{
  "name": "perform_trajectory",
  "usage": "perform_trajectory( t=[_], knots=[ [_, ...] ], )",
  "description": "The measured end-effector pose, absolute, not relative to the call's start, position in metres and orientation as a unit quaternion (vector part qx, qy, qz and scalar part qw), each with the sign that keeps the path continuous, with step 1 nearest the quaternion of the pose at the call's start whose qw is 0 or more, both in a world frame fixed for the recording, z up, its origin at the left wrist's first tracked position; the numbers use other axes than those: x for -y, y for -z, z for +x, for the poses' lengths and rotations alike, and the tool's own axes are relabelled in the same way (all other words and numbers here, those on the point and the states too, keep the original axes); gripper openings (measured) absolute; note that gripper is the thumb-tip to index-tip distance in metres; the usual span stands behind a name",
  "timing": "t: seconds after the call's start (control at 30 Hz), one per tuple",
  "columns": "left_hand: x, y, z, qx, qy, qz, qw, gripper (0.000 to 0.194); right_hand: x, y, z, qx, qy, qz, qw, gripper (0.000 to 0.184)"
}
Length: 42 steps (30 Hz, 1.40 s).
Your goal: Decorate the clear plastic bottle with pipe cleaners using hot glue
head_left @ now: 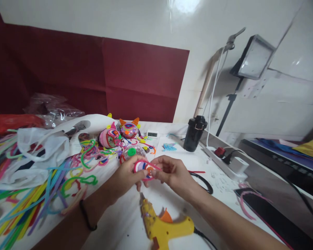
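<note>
Between my two hands, above the middle of the table, is a small teardrop-shaped pipe-cleaner piece [141, 166] in pink, white, purple and orange. My left hand [129, 173] grips its left side, thumb on the front and fingers behind. At its right side, my right hand [169, 170] pinches the pink edge near the orange centre. Just below lies a yellow hot glue gun [161, 222] with an orange trigger, its nozzle pointing up toward my left fingers. Behind my left hand sits a clear round object with a green disc [131, 152], partly covered by the hand.
Loose pipe cleaners [41, 194] in many colours heap on the left. Two decorated animal heads [129, 129] [109, 136] stand at the back near a small digital clock [152, 134]. At right are a black bottle [195, 133], a power strip [224, 163] and black-handled scissors [206, 185].
</note>
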<state>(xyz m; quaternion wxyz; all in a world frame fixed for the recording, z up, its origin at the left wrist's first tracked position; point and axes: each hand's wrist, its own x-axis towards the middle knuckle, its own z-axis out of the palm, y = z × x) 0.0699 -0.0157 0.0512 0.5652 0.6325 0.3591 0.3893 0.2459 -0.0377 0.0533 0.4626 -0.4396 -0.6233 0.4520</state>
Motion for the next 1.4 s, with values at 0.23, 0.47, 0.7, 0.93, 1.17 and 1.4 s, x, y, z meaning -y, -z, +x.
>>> perform_trajectory(
  t=[0.23,0.47,0.7,0.93,1.17,1.4],
  knots=[
    [0.020,-0.051,0.070,-0.353,-0.390,0.612,0.591,0.030,0.038,-0.053,0.246,0.584,-0.479,-0.449,0.478,0.049],
    [0.014,-0.044,0.075,-0.364,-0.385,0.625,0.573,0.036,0.042,-0.049,0.245,0.582,-0.480,-0.439,0.488,0.047],
    [0.011,-0.030,0.079,-0.360,-0.395,0.623,0.571,0.032,0.041,-0.036,0.248,0.612,-0.460,-0.432,0.477,0.037],
    [0.012,-0.023,0.085,-0.381,-0.391,0.636,0.545,0.031,0.040,-0.029,0.250,0.598,-0.451,-0.444,0.492,0.032],
    [0.018,-0.029,0.087,-0.407,-0.399,0.609,0.552,0.033,0.041,-0.025,0.249,0.591,-0.478,-0.432,0.486,0.031],
    [0.024,-0.039,0.086,-0.459,-0.390,0.570,0.558,0.035,0.049,-0.034,0.256,0.698,-0.214,-0.469,0.496,0.017]
  ],
)
